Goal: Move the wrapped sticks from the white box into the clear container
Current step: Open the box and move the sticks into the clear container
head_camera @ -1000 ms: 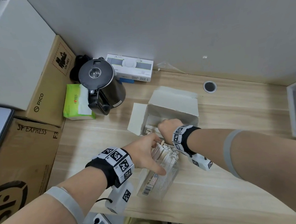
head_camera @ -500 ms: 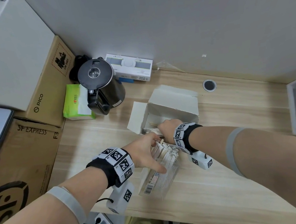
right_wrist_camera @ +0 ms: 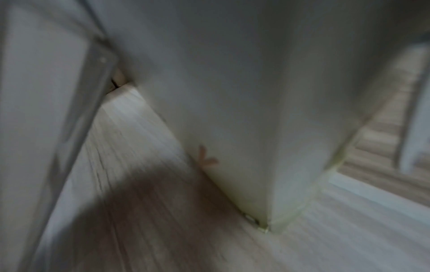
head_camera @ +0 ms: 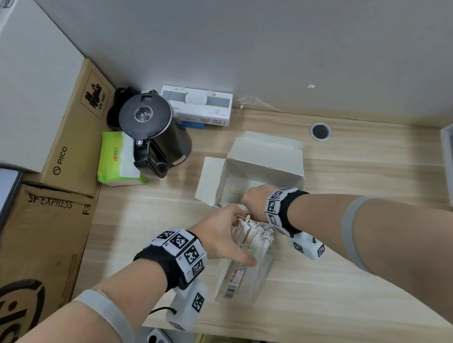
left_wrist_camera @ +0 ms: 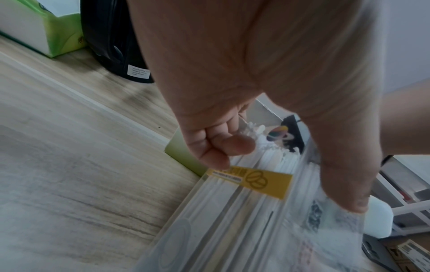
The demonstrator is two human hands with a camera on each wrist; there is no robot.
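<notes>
From the head view, the left hand (head_camera: 221, 241) grips the clear container (head_camera: 246, 274) on the table (head_camera: 355, 283), wrapped sticks (head_camera: 253, 231) packed upright inside. The right hand (head_camera: 255, 200) dips into the white box (head_camera: 263, 165) just behind; its fingers are hidden, so I cannot tell its grasp. The left wrist view shows curled fingers (left_wrist_camera: 223, 145) and thumb clamped on the container's rim. The right wrist view is blurred, showing only the box's wall.

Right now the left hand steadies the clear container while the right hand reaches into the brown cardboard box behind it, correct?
Not quite. The box the right hand reaches into is the white box, not a brown one, as the head view shows. The rest holds: the left hand steadies the clear container in front of it.
</notes>
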